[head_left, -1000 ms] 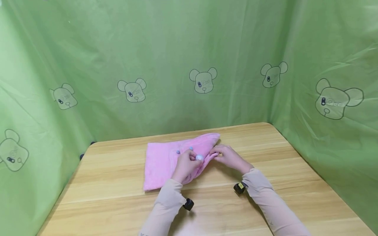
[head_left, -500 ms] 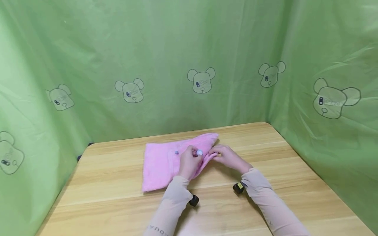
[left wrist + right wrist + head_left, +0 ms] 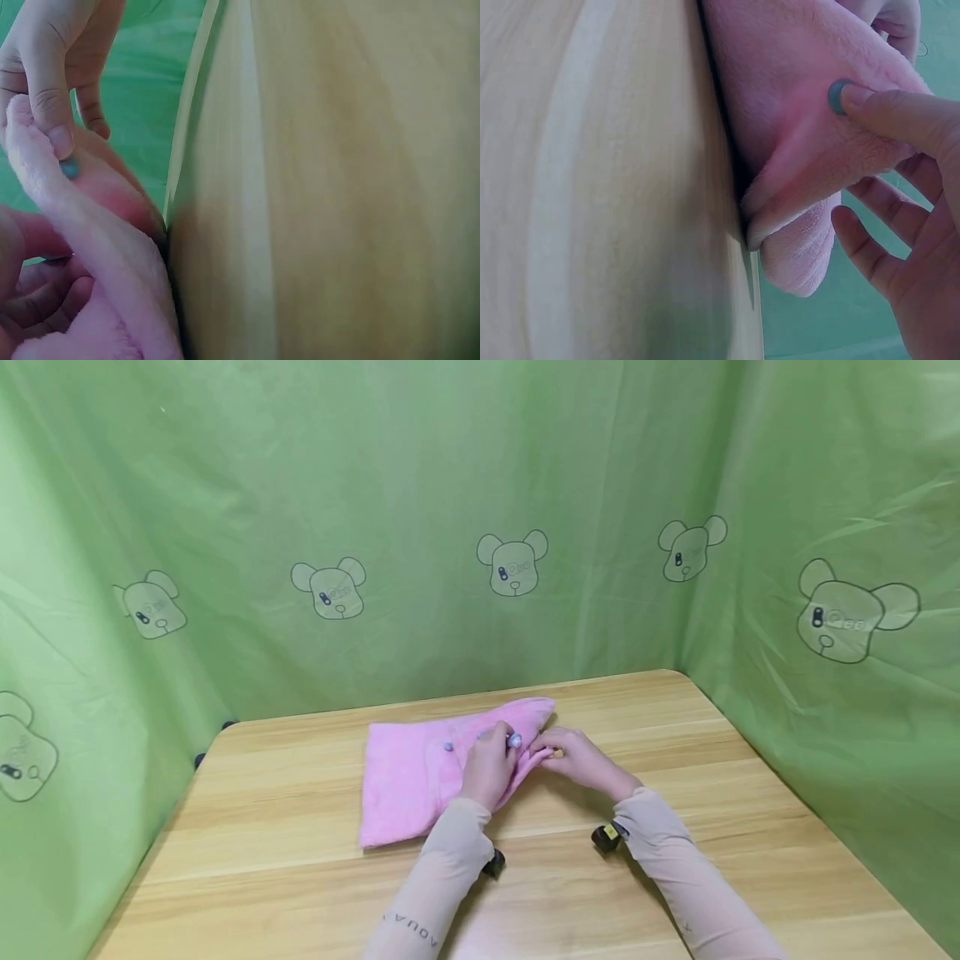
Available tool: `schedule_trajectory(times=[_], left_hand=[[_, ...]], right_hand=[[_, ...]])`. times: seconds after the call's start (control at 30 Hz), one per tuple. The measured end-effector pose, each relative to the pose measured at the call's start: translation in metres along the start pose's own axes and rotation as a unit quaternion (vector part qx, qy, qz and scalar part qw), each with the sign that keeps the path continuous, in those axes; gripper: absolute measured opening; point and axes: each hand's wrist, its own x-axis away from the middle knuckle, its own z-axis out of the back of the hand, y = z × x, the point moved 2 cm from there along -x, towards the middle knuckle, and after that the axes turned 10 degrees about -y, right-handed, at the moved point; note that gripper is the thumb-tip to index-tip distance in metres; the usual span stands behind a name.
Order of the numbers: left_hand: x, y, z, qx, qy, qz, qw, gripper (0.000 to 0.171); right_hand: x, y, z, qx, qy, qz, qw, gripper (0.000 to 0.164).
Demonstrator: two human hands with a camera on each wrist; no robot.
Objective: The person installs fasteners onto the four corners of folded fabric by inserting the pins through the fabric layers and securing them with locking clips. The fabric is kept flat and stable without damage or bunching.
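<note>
A pink plush cloth with small blue buttons lies on the table, its right side gathered up in folds. My left hand bends over these folds, pinching a small pale round piece at its fingertips; its exact kind I cannot tell. In the left wrist view, a raised fold partly hides the curled left fingers. At the cloth's right edge, my right hand pinches the fabric. The right wrist view shows its thumb against a blue button, with the other fingers behind the cloth.
The wooden table has its far edge just behind the cloth. Green curtains printed with bear heads stand at the back and both sides. Small black cameras sit at both wrists, close above the tabletop.
My left hand has shifted slightly right and away from me, and the pale round piece has moved with it. The right hand keeps its grip at the same spot.
</note>
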Motion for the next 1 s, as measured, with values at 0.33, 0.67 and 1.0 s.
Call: schedule_trajectory(times=[0.33, 0.67, 1.0], left_hand=[[-0.0003, 0.0040, -0.0016, -0.020, 0.012, -0.039, 0.9990, 0.016], [0.0014, 0.0043, -0.0002, -0.007, 0.001, -0.030, 0.9995, 0.018], [0.0018, 0.0051, -0.0022, 0.010, 0.001, -0.047, 0.9989, 0.014]], right_hand=[[0.0010, -0.0001, -0.0004, -0.007, 0.005, -0.001, 1.000, 0.017], [0.0006, -0.0010, -0.0007, -0.017, -0.005, -0.012, 1.000, 0.017], [-0.0005, 0.0017, -0.0018, -0.023, -0.010, -0.016, 1.000, 0.018]])
